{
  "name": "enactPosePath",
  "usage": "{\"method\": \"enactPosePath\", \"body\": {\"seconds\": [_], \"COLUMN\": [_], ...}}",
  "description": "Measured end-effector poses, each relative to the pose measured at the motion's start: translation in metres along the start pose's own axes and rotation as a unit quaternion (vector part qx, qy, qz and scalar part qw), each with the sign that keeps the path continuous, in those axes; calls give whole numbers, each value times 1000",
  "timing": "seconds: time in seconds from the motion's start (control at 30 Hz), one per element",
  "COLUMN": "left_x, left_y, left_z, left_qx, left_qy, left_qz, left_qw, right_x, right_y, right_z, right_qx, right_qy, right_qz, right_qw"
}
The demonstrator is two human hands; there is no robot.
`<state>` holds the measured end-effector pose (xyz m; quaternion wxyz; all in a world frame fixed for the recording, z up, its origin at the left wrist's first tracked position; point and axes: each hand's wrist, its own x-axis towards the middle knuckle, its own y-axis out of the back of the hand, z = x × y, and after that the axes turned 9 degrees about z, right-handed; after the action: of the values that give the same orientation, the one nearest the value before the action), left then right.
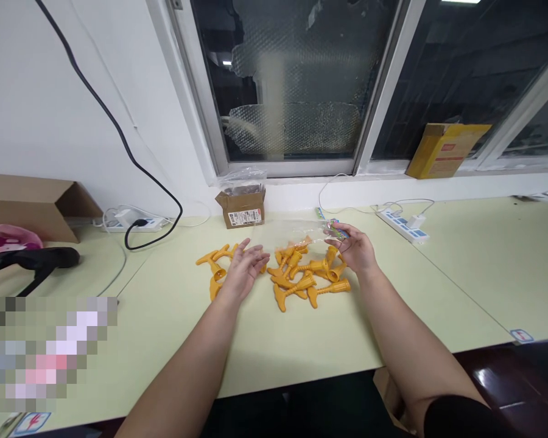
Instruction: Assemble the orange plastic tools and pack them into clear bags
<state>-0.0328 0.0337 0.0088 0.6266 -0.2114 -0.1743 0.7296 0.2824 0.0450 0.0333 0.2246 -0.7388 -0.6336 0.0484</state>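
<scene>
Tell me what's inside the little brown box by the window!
Clear plastic pokes out of the top of the small cardboard box, with something dark under it. The box's front hides the rest, so I can't tell what it is.

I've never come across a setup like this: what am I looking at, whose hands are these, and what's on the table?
There is no robot here. The single picture comes from a camera worn on a person's head, looking forward and down at their own bare hands. The right hand holds a clear plastic bag by its colorful end. The left hand is raised near the bag's other end; whether it grips it is hard to tell. Beneath and around them, yellow-orange plastic pieces with T-shaped handles lie loosely on the pale green table. Behind stands a small cardboard box, with power strips to either side.
</scene>
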Motion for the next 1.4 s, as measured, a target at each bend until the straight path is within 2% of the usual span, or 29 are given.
{"method": "enactPosePath", "body": {"seconds": [0.13,0.3,0.47,0.6,0.77,0.93,1.0,1.1,1.13,1.2,1.4], "left_x": [-3,-2,-3,-5,-3,-1,-1,0,0,1,-1], "left_y": [0,3,4,3,6,9,10,11,12,12,10], "left_z": [1,-2,-2,-2,-4,-7,-8,-11,-12,-14,-13], "left_qx": [6,19,43,65,80,102,117,142,149,159,175], "left_qy": [6,14,21,18,10,-1,-11,-27,-30,-33,-44], "left_qz": [-20,-43,-68,-75,-81,-104,-114,-129,-134,-141,-151], "left_qw": [1000,999,997,995,993,989,987,981,979,977,972], "right_x": [46,102,134,150,158,144,137,130,130,132,139], "right_y": [5,8,13,20,25,23,24,25,25,24,20], "right_z": [2,24,59,76,81,77,77,78,79,81,90], "right_qx": [-31,-162,-259,-368,-488,-573,-626,-672,-673,-675,-703], "right_qy": [-38,-113,-126,-119,-90,3,74,152,156,153,124], "right_qz": [29,110,138,133,104,96,39,-117,-153,-179,-149], "right_qw": [998,974,948,913,862,814,775,715,707,700,684]}}
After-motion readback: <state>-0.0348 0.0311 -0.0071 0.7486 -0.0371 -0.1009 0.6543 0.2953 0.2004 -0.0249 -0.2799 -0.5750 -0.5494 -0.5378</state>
